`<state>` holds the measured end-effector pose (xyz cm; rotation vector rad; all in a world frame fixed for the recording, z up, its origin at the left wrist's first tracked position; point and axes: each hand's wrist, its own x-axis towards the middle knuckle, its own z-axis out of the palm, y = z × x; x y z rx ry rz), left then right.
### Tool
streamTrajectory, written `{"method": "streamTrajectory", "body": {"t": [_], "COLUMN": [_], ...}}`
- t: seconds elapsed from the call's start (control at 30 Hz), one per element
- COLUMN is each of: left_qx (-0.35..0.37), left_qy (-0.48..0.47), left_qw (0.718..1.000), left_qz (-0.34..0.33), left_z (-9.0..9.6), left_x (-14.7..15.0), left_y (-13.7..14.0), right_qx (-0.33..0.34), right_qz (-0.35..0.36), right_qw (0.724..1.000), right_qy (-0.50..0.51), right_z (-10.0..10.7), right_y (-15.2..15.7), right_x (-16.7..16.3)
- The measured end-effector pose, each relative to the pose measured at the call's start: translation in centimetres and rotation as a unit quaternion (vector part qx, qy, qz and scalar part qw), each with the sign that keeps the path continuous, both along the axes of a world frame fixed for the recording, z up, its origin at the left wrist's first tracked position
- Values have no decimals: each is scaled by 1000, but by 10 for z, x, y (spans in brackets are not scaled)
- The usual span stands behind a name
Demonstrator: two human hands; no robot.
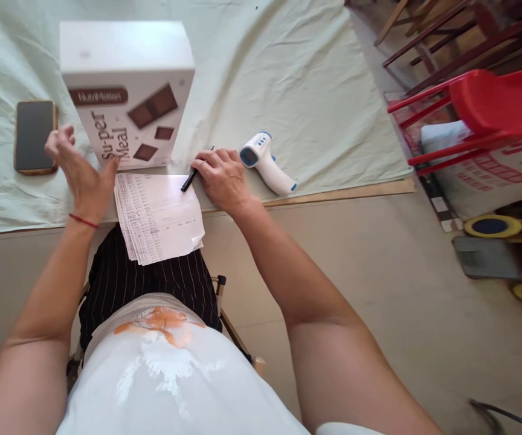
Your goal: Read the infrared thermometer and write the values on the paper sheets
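Observation:
A tall white box (152,139) printed "Super Meal" stands on the cloth in front of me. My left hand (84,175) is at its lower left edge, fingers spread and thumb against or just beside the box; I cannot tell which. On the cloth right of the papers rests my right hand (222,175), its curled fingers over a black pen (189,181). Both ends of the pen show past the fingers. A stack of written sheets (165,211) lies between my hands and overhangs the table edge. Close to my right hand is a white and blue infrared thermometer (267,163).
A smartphone (35,136) lies left of the box. Pale green cloth (333,109) covers the table. Off to the right are a red plastic chair (501,103), a printed white sack (478,175) and a yellow-wheeled object (494,226) on the floor.

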<state>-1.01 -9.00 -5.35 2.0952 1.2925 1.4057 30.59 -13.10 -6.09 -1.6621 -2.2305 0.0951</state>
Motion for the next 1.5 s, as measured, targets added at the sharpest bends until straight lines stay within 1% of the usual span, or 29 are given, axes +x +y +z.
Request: {"method": "streamTrajectory", "body": {"t": [0.03,0.07,0.1,0.17,0.23,0.27,0.33,0.37,0.4,0.43,0.5,0.53,0.57,0.6,0.63,0.7,0.77,0.83,0.93,1.0,1.03,1.1,1.2,1.27,1.33,1.4,1.47,1.5], "left_qx": [47,71,77,9,-40,-51,-46,-39,-32,-26,-19,-18,-18,-18,-19,-21,-18,-6,7,6,3,-4,-14,-13,-11,-13,-17,-18], "left_qy": [32,71,113,218,283,303,328,336,343,347,348,346,343,337,329,309,291,282,282,277,274,273,276,273,270,272,266,252], "left_qw": [997,992,990,975,955,948,940,938,936,935,935,936,937,940,942,949,954,956,957,958,959,959,957,958,958,958,959,962], "left_qz": [60,70,44,-47,-78,-82,-81,-79,-77,-74,-67,-62,-59,-58,-59,-67,-73,-73,-69,-74,-77,-80,-85,-88,-90,-92,-100,-102], "left_z": [2,3,3,2,1,1,1,2,3,3,5,5,5,4,3,0,-3,-6,-9,-10,-10,-9,-7,-6,-4,-1,4,6], "left_x": [9,19,29,48,61,63,64,63,62,61,61,61,62,62,62,61,60,59,58,58,58,57,57,58,59,58,54,49], "left_y": [-17,-35,-51,-78,-92,-95,-96,-95,-95,-95,-95,-96,-97,-97,-98,-98,-97,-97,-96,-97,-97,-97,-98,-99,-100,-100,-97,-93], "right_qx": [6,11,13,15,26,43,103,140,176,207,235,235,230,226,219,176,105,29,-100,-169,-181,-162,-91,-52,-24,-14,4,24], "right_qz": [1,1,0,-6,-18,-28,-52,-63,-73,-80,-89,-88,-89,-91,-91,-88,-83,-61,-12,-14,-27,-60,-101,-113,-111,-85,-41,-21], "right_qw": [1000,1000,1000,1000,999,998,988,977,959,936,883,858,838,823,812,805,801,796,794,792,793,802,810,817,830,853,892,915], "right_qy": [0,1,1,3,16,34,101,150,208,272,397,449,486,514,533,559,584,602,600,587,581,572,571,563,547,515,450,402], "right_z": [0,0,0,2,4,6,11,14,17,21,26,29,30,30,30,27,25,25,32,36,37,36,27,22,20,20,21,20], "right_y": [0,0,0,-2,-4,-7,-13,-17,-22,-28,-41,-47,-54,-60,-65,-72,-72,-66,-48,-34,-28,-19,-14,-17,-22,-28,-31,-32], "right_x": [0,-1,-1,-1,0,1,1,-1,-5,-11,-30,-42,-54,-65,-76,-91,-97,-95,-90,-90,-91,-97,-107,-111,-111,-106,-97,-91]}}
